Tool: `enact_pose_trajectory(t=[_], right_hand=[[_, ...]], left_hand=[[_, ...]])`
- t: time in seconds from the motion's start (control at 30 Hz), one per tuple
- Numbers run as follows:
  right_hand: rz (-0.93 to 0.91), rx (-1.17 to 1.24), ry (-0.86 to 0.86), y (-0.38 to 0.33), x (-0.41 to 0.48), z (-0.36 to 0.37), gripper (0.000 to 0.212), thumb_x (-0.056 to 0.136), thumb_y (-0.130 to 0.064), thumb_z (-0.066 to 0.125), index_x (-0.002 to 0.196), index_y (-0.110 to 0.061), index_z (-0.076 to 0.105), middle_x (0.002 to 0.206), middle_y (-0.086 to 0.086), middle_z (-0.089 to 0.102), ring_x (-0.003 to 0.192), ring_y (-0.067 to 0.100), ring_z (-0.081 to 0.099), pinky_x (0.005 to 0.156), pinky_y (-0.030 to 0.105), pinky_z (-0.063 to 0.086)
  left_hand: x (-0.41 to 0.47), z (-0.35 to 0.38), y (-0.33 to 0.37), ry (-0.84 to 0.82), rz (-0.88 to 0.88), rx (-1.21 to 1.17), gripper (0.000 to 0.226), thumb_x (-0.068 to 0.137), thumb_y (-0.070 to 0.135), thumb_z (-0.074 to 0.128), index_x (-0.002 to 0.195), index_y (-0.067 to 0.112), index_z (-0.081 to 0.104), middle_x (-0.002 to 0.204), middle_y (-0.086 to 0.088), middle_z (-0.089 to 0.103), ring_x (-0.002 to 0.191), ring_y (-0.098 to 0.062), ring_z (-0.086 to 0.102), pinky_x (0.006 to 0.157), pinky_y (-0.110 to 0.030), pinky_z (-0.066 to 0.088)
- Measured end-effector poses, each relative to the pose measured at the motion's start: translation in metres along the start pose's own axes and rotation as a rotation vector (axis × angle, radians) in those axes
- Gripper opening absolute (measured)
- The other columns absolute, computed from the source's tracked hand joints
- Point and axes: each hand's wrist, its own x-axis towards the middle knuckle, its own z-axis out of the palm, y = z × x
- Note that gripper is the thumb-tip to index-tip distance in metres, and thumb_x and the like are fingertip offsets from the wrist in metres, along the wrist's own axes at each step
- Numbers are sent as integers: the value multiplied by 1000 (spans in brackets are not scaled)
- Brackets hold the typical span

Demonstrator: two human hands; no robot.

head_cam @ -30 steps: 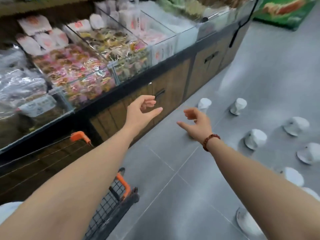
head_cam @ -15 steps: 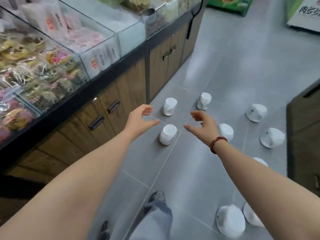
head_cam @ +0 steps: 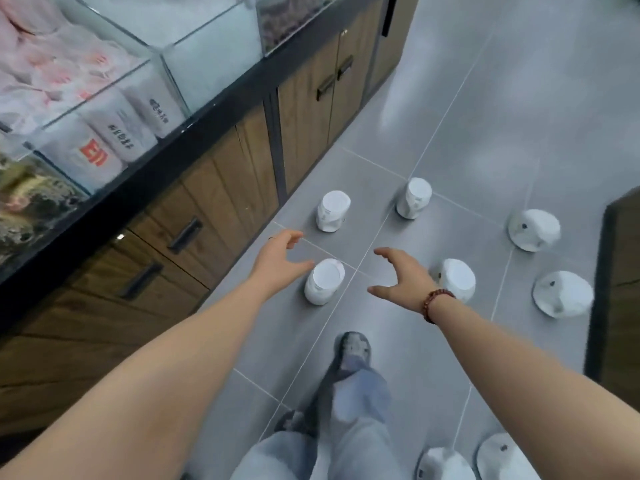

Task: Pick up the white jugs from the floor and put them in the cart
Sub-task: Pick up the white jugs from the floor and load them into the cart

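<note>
Several white jugs stand on the grey tiled floor. The nearest jug (head_cam: 324, 280) sits between my two hands. My left hand (head_cam: 280, 258) reaches out open just left of it, thumb close to its rim, holding nothing. My right hand (head_cam: 402, 278) is open to its right, fingers spread, a bead bracelet on the wrist. Another jug (head_cam: 456, 279) shows just behind my right hand. Two more jugs (head_cam: 332, 211) (head_cam: 414, 198) stand farther ahead. The cart is out of view.
A display counter with wooden cabinet doors (head_cam: 221, 202) and glass bins of packaged food runs along the left. More jugs (head_cam: 534, 229) (head_cam: 561, 293) (head_cam: 445, 464) lie to the right and near my feet. My shoe (head_cam: 351, 355) steps forward. A dark wooden unit (head_cam: 623, 289) edges the right.
The view has swung away from the cart and down the aisle to the jugs. I have stepped closer, and both open hands now flank the nearest jug.
</note>
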Motion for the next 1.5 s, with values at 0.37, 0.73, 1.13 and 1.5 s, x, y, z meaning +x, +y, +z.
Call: enact_pose_trajectory(t=[0.37,0.73,1.13,1.5], right_hand=[[38,62,-164,105,208,6,75,76,-29,77,140,-21,38,141,3,43,131,21,40,108,34,34],[95,271,-352,219,331,159,86,68,-27,84,141,-25,37,142,-3,42,131,13,39,105,27,33],[-307,-245,-500,306,426,286,137,43,-45,91,151,-31,7,159,5,6,145,27,13,117,42,19],[-545,-270,-358,324,467,322,131,39,-58,87,146,-32,16,149,9,30,137,31,30,106,52,36]], left_hand=[[155,88,-69,143,-339,-137,66,73,16,82,131,10,50,129,-8,50,117,-18,49,94,-21,36],[215,230,-231,-2,-508,-93,93,70,18,83,147,25,31,149,1,31,137,-14,32,104,-22,27],[234,345,-356,-53,-356,136,137,47,41,92,152,27,7,159,-9,4,148,-27,5,117,-47,21],[235,379,-395,173,-173,-3,130,44,31,94,143,37,10,144,-12,25,135,-23,30,108,-15,25]])
